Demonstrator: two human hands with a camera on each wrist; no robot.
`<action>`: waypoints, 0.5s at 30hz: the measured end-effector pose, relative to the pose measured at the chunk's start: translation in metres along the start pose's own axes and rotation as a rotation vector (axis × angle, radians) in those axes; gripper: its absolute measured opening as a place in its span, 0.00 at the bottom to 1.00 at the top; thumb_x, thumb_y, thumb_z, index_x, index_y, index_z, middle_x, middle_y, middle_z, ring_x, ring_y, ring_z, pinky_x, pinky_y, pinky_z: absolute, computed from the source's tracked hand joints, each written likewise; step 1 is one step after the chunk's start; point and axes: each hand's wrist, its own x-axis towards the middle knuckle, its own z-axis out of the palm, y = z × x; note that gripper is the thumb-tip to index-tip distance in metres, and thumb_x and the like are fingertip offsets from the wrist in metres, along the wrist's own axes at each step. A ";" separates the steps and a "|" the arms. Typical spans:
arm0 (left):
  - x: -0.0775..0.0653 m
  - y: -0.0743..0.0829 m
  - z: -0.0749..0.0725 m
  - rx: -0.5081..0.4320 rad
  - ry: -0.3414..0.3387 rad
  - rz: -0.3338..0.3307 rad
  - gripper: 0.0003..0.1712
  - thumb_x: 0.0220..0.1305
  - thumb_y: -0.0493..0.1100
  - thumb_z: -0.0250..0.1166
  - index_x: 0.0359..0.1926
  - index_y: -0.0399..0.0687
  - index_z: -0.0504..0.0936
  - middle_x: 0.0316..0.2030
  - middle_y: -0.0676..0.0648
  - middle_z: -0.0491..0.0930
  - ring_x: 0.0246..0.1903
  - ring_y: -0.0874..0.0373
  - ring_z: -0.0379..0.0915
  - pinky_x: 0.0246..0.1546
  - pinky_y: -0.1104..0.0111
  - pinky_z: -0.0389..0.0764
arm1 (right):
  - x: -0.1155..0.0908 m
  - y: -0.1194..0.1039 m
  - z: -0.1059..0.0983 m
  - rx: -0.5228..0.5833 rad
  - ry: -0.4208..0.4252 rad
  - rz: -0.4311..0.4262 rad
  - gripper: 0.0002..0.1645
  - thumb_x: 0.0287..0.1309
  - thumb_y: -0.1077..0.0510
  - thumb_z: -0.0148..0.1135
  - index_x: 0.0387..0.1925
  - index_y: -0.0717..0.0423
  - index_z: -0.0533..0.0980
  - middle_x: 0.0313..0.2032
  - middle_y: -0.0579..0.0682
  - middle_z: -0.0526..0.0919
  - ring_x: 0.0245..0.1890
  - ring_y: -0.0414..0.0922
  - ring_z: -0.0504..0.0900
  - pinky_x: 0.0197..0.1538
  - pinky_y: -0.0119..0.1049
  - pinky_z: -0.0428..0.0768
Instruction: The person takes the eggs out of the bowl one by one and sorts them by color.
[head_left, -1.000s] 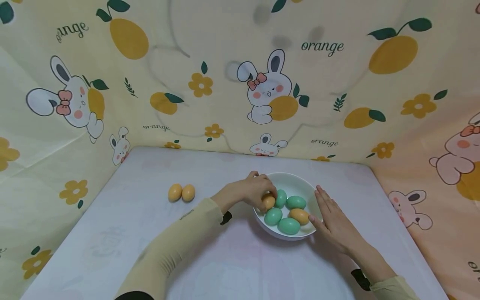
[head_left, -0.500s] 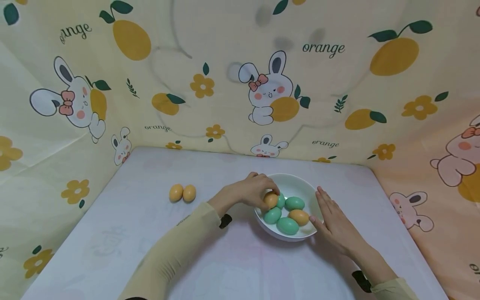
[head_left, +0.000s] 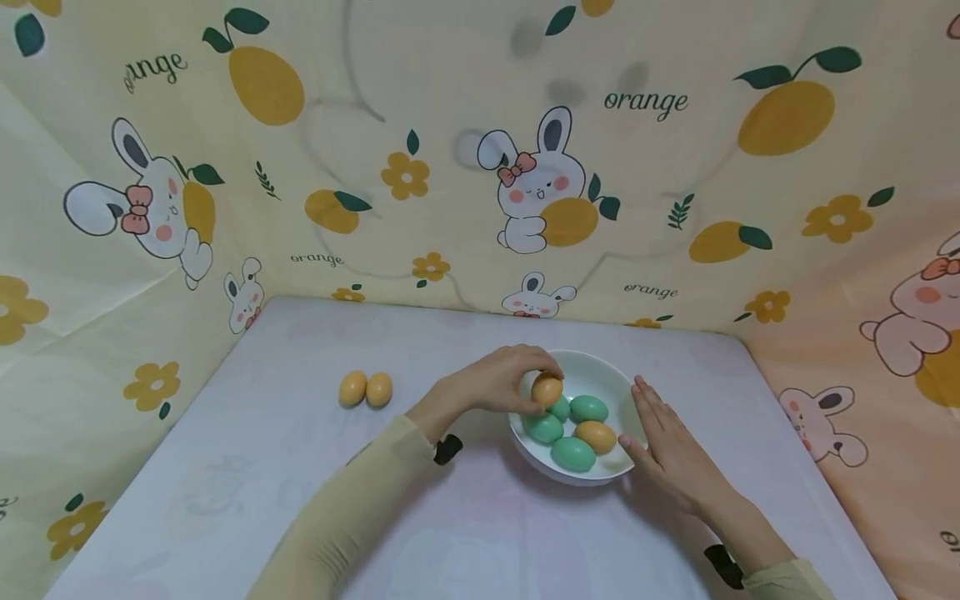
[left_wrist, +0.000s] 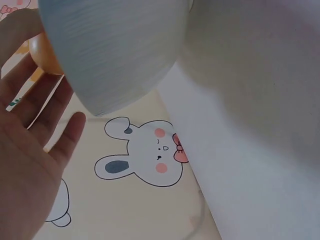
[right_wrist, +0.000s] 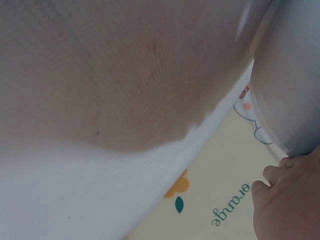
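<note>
Left hand: my left hand (head_left: pixel 491 383) has its fingers and thumb curled round the orange egg (head_left: pixel 547 389), pinching it at its sides.
Orange egg, position: held just above the left inner edge of the bowl (head_left: pixel 600 370), clear of the eggs below.
Right hand: my right hand (head_left: pixel 670 450) lies flat, fingers straight and together, against the right outer wall of the bowl; it grips nothing.
Handling, judged: the egg looks smooth, rigid and light. A glossy curved shell is likely to slip, so I would hold across the widest part with thumb opposite fingertips, using moderate pressure.
Bowl: white, round, shallow, resting on the table (head_left: pixel 300 467); the left wrist view shows only its outer wall.
Bowl contents: four green eggs (head_left: pixel 573 453) and one more orange egg (head_left: pixel 596 435), lying close together, several touching.
Outside the bowl: two orange eggs (head_left: pixel 364 389) side by side on the table, touching, well to the left.
</note>
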 end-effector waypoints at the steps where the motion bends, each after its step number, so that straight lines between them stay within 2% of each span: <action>1: -0.001 0.000 0.000 -0.017 0.010 0.005 0.27 0.62 0.46 0.76 0.62 0.55 0.81 0.61 0.56 0.79 0.62 0.61 0.71 0.68 0.66 0.67 | 0.000 0.000 0.000 0.000 -0.001 0.002 0.47 0.78 0.47 0.52 0.82 0.65 0.44 0.82 0.61 0.46 0.82 0.54 0.42 0.80 0.35 0.36; 5: -0.006 0.002 -0.004 -0.075 0.054 0.010 0.27 0.62 0.43 0.76 0.62 0.52 0.81 0.62 0.54 0.78 0.64 0.60 0.70 0.68 0.69 0.68 | 0.000 0.000 0.001 -0.002 -0.003 0.008 0.47 0.78 0.47 0.52 0.82 0.64 0.43 0.82 0.61 0.46 0.82 0.55 0.43 0.80 0.33 0.35; 9: -0.012 0.002 -0.009 -0.092 0.105 0.019 0.29 0.62 0.42 0.76 0.63 0.49 0.80 0.63 0.52 0.78 0.64 0.58 0.70 0.68 0.67 0.69 | 0.000 0.000 0.001 0.001 -0.005 0.012 0.47 0.78 0.46 0.52 0.82 0.65 0.43 0.82 0.61 0.45 0.82 0.55 0.42 0.79 0.31 0.33; 15: -0.023 -0.004 -0.015 -0.084 0.180 0.032 0.30 0.60 0.38 0.77 0.63 0.45 0.80 0.63 0.48 0.78 0.64 0.55 0.71 0.66 0.63 0.72 | 0.000 0.000 0.001 0.001 -0.014 0.027 0.47 0.79 0.46 0.51 0.82 0.64 0.43 0.82 0.61 0.45 0.82 0.57 0.43 0.81 0.39 0.38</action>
